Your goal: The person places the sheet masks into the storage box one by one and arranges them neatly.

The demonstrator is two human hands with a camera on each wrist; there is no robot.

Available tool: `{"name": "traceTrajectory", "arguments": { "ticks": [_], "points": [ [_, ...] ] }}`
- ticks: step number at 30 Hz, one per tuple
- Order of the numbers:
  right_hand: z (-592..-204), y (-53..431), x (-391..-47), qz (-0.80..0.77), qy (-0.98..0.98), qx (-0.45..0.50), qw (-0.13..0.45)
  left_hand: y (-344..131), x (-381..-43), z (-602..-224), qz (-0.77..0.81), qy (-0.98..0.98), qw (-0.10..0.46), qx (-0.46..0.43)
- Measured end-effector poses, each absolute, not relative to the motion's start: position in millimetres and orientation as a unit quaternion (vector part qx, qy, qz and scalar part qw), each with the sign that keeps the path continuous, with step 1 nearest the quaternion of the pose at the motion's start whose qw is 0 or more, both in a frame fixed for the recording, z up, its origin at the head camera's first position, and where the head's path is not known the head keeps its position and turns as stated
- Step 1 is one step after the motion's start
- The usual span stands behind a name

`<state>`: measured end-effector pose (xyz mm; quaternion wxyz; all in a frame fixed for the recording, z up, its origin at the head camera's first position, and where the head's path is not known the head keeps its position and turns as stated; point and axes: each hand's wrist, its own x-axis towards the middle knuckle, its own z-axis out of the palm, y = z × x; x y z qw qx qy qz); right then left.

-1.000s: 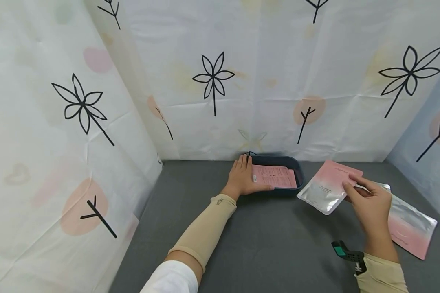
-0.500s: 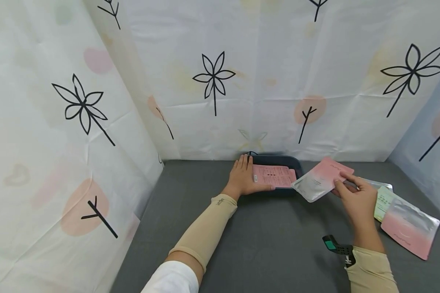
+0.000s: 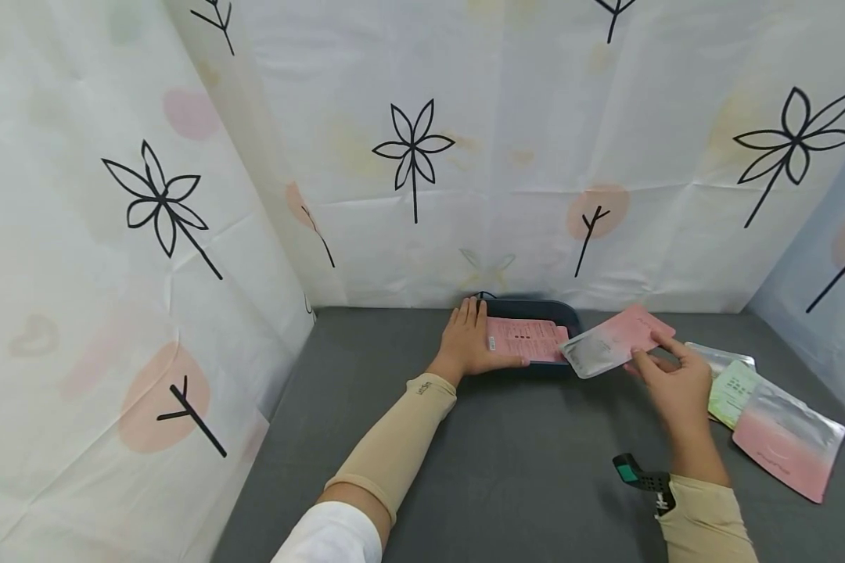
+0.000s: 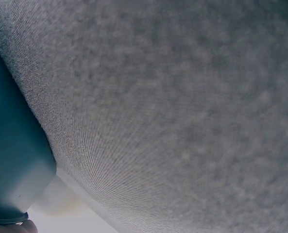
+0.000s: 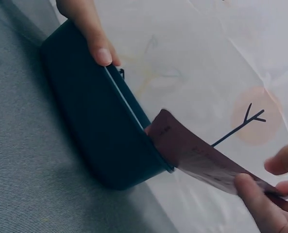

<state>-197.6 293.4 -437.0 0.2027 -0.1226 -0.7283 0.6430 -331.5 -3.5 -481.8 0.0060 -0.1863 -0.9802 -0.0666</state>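
My right hand (image 3: 679, 383) pinches one edge of a pink-and-silver foil sachet (image 3: 609, 340). This sachet tilts over the right end of a dark blue bin (image 3: 573, 317); in the right wrist view its far corner overlaps the bin's rim. Several pink sachets (image 3: 524, 336) with printed backs lie inside the bin. My left hand (image 3: 468, 340) rests on the bin's left end with straight fingers, its thumb (image 5: 102, 53) on the front rim. The left wrist view shows mostly cloth, with the bin's wall (image 4: 12, 141) at the left edge and a bit of a finger below.
To the right on the grey cloth-covered table (image 3: 521, 469) lie a pink-and-silver sachet (image 3: 789, 438), a green sachet (image 3: 732, 391) and a silver one (image 3: 721, 357), partly overlapping. A patterned white curtain (image 3: 422, 250) hangs directly behind the bin.
My right hand has carried the sachet leftward to the bin's right end and tilted it flatter. This uncovers the green sachet on the table. My left hand has stayed put.
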Motion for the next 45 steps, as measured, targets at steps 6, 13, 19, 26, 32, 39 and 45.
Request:
{"name": "traceTrajectory", "arguments": {
  "ticks": [6,13,19,26,32,39,45],
  "points": [
    [-442.6,291.6,-197.6,0.592,-0.79,-0.065,0.144,-4.1,-329.4,-482.5,-0.064,-0.979,0.022,-0.191],
    [-447.7,291.3,-198.3,0.57,-0.811,-0.044,0.123,-5.1,-329.7,-484.1,-0.076,-0.979,0.014,-0.19],
    [-447.0,288.2,-194.6,0.553,-0.823,-0.016,0.129,-5.8,-329.2,-485.7,-0.073,-0.979,0.017,-0.189],
    [-446.5,287.3,-197.2,0.469,-0.872,-0.035,0.137,-6.0,-330.2,-485.9,-0.079,-0.979,0.022,-0.188],
    [-449.3,281.5,-201.2,0.454,-0.883,-0.019,0.113,-5.8,-329.3,-485.6,-0.081,-0.979,0.016,-0.188],
    [-455.6,268.4,-208.1,0.458,-0.884,0.011,0.094,-4.8,-328.2,-484.8,-0.082,-0.979,0.022,-0.186],
    [-457.5,259.0,-211.2,0.444,-0.893,0.037,0.064,-3.8,-330.6,-484.6,-0.087,-0.978,0.022,-0.189]
  ]
}}
